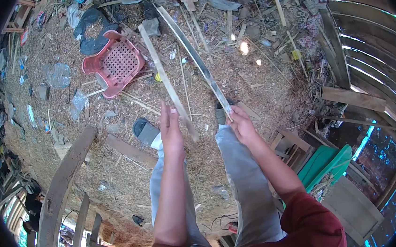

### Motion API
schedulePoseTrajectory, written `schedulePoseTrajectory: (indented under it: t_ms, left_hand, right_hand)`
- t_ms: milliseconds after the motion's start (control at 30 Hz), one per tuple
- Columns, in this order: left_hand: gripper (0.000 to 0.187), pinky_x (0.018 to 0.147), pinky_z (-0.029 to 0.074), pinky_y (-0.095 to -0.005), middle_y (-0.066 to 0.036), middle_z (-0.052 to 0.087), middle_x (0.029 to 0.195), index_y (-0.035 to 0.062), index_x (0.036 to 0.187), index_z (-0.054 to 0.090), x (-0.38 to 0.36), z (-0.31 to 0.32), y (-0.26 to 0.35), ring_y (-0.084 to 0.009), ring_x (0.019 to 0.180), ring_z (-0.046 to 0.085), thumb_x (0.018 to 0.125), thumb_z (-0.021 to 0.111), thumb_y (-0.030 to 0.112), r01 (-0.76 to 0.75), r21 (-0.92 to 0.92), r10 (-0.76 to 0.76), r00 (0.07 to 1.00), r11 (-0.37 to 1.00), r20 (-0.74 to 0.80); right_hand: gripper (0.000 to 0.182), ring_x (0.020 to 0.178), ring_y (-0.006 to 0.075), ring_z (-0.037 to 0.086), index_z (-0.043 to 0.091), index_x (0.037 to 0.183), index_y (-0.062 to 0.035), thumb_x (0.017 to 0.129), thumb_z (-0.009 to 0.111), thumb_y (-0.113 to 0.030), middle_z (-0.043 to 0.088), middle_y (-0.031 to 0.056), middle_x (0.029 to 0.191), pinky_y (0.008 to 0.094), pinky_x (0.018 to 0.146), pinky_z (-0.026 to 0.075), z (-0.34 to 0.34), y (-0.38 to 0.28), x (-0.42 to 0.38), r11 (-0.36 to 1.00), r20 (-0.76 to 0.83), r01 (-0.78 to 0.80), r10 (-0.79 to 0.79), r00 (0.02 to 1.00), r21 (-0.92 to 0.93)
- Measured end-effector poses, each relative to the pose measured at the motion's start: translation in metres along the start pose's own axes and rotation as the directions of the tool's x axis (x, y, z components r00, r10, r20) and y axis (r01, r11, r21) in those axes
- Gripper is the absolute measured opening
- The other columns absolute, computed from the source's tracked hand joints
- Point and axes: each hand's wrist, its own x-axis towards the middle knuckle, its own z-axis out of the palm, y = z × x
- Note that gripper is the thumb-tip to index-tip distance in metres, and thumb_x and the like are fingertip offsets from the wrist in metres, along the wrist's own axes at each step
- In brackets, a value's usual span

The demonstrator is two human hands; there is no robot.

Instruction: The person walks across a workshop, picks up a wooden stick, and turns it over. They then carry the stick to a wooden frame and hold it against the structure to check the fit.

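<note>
My right hand (241,123) is closed around the near end of a long, thin wooden strip (196,58), which slants away up and to the left. My left hand (171,134) is open, its fingers stretched forward and nothing in its grasp. Just to the right of those fingers is a second pale wooden strip (166,81); its near end looks slightly blurred. Both strips reach over the littered ground in front of my feet.
A red plastic chair piece (121,62) lies ahead on the left, beside a dark ring-shaped thing (90,31). A curved plank (62,187) stands at left. A green plastic piece (326,164) and boards are at right. Wood scraps and shavings cover the ground (118,177).
</note>
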Motion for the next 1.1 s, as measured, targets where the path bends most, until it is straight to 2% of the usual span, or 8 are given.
schedulePoseTrajectory:
  t_ms: [133,333,467,600,633,733,900,1100]
  left_hand:
    - [0.059,0.126,0.027,-0.0376,-0.019,0.041,0.164,-0.0007,0.16,0.037,-0.003,0.021,-0.005,-0.0276,0.152,0.039,0.113,0.046,0.034,-0.071,0.087,0.062,0.993,0.994,0.104]
    - [0.067,0.122,0.036,-0.0426,-0.024,0.045,0.159,-0.0066,0.16,0.028,-0.044,0.074,0.012,-0.0325,0.148,0.046,0.115,0.033,0.042,-0.011,-0.33,0.117,0.946,0.944,0.303]
    - [0.068,0.106,0.048,-0.0421,-0.014,0.064,0.127,-0.0061,0.161,0.027,-0.089,0.102,0.014,-0.0299,0.119,0.065,0.115,0.03,0.045,-0.072,-0.422,0.212,0.931,0.904,0.296]
    - [0.033,0.087,0.052,-0.0426,-0.006,0.06,0.101,0.0085,0.125,0.051,-0.142,0.134,0.026,-0.0206,0.086,0.061,0.115,0.042,0.038,0.025,-0.635,0.235,0.917,0.772,0.322]
    - [0.018,0.077,0.052,-0.0385,-0.004,0.055,0.092,0.0141,0.11,0.045,-0.162,0.149,0.038,-0.0168,0.077,0.055,0.114,0.047,0.032,-0.003,-0.611,0.188,0.953,0.791,0.239]
    - [0.017,0.071,0.048,-0.0339,0.0,0.051,0.091,0.0159,0.118,0.047,-0.193,0.158,0.056,-0.015,0.074,0.051,0.112,0.052,0.031,-0.122,-0.412,0.214,0.959,0.903,0.187]
    - [0.01,0.056,0.039,-0.0241,0.001,0.049,0.08,0.015,0.115,0.047,-0.252,0.157,0.111,-0.0079,0.064,0.045,0.113,0.048,0.024,-0.23,-0.085,0.245,0.918,0.969,0.313]
    - [0.026,0.065,0.045,-0.0289,-0.001,0.059,0.078,0.007,0.104,0.062,-0.351,0.175,0.205,-0.0107,0.069,0.053,0.111,0.052,0.03,-0.755,0.526,0.296,0.645,0.392,0.705]
  right_hand:
    - [0.023,0.075,0.0129,0.057,0.061,0.125,-0.0002,0.106,0.055,-0.012,0.062,0.0029,0.093,0.033,0.079,0.05,-0.014,-0.015,-0.057,0.994,0.061,-0.044,0.037,0.997,0.103]
    - [0.034,0.083,0.0126,0.063,0.063,0.134,0.0032,0.105,0.059,-0.015,0.069,0.0048,0.105,0.0275,0.073,0.047,-0.012,-0.051,-0.156,0.964,0.033,-0.171,0.168,0.985,0.204]
    - [0.035,0.088,0.0134,0.067,0.064,0.135,0.0033,0.105,0.059,-0.015,0.071,0.0067,0.113,0.0291,0.081,0.052,-0.052,-0.048,-0.206,0.955,0.069,-0.275,0.269,0.961,0.112]
    - [0.034,0.093,0.0155,0.068,0.064,0.134,0.0021,0.105,0.06,-0.016,0.072,0.0087,0.111,0.0333,0.091,0.054,-0.05,-0.079,-0.248,0.969,0.04,-0.242,0.244,0.969,-0.055]
    - [0.034,0.095,0.0165,0.068,0.065,0.133,0.0015,0.105,0.06,-0.016,0.073,0.0099,0.11,0.0352,0.093,0.054,-0.053,-0.082,-0.253,0.969,0.068,-0.197,0.208,0.976,-0.149]
    - [0.032,0.099,0.0162,0.067,0.065,0.133,0.0003,0.107,0.057,-0.018,0.071,0.0061,0.113,0.0299,0.096,0.052,-0.049,-0.095,-0.273,0.908,-0.026,-0.041,0.033,0.999,-0.418]
    - [0.03,0.101,0.016,0.067,0.066,0.129,-0.0007,0.109,0.055,-0.02,0.072,0.0074,0.108,0.0305,0.093,0.053,-0.046,-0.126,-0.306,0.927,-0.162,0.048,-0.116,0.98,-0.372]
    - [0.035,0.085,0.0129,0.066,0.067,0.126,-0.0033,0.113,0.047,-0.03,0.07,0.006,0.095,0.0283,0.077,0.054,-0.03,-0.239,-0.35,0.861,-0.178,0.444,-0.491,0.853,-0.249]
